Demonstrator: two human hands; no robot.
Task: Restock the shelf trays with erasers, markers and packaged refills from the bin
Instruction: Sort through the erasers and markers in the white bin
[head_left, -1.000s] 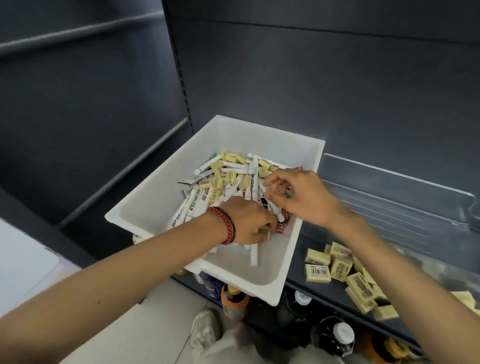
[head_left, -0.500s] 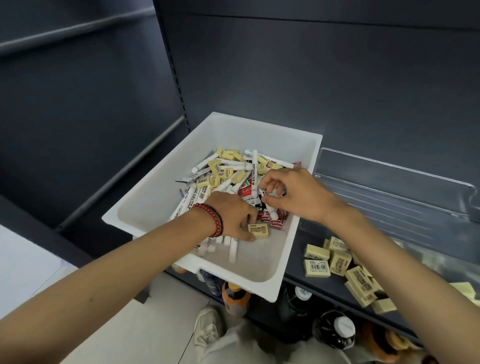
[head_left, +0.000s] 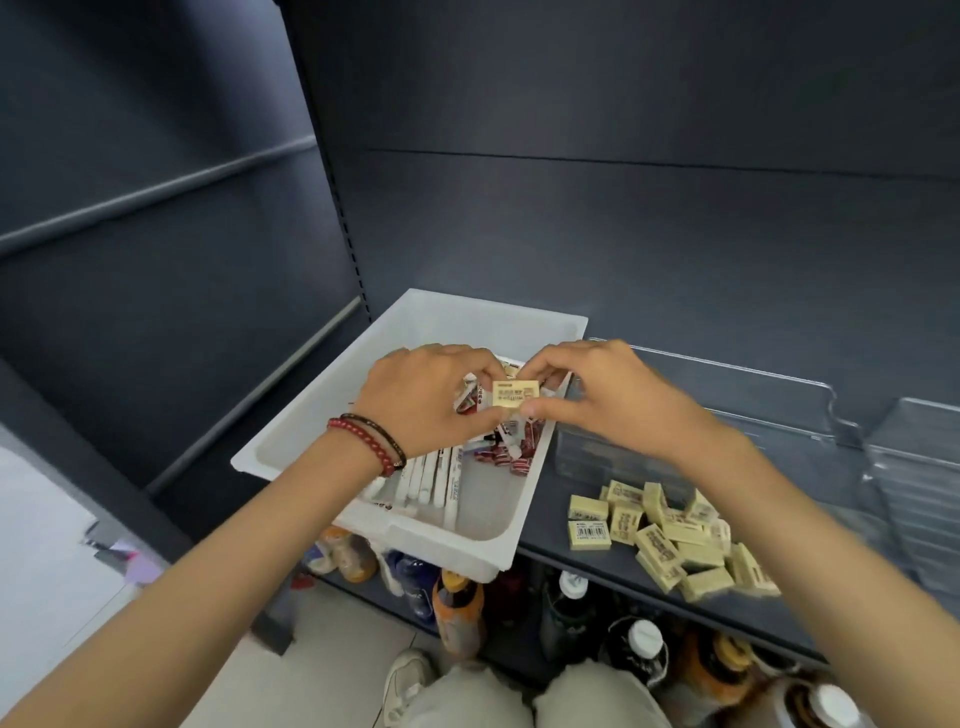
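A white bin sits on the dark shelf, overhanging its front edge. Inside lie white markers, small red-and-white refill packs and more erasers, mostly hidden under my hands. My left hand and my right hand meet above the bin and together pinch one yellow eraser by its edges. A pile of yellow erasers lies on the shelf to the right of the bin.
Clear plastic trays line the back of the shelf on the right; another clear tray sits at the far right. Bottles stand on the lower shelf below. My knees and a shoe show at the bottom.
Both hands rose out of the bin's pile and came together holding a single yellow eraser between them. The view shifted, so the bin sits lower in frame.
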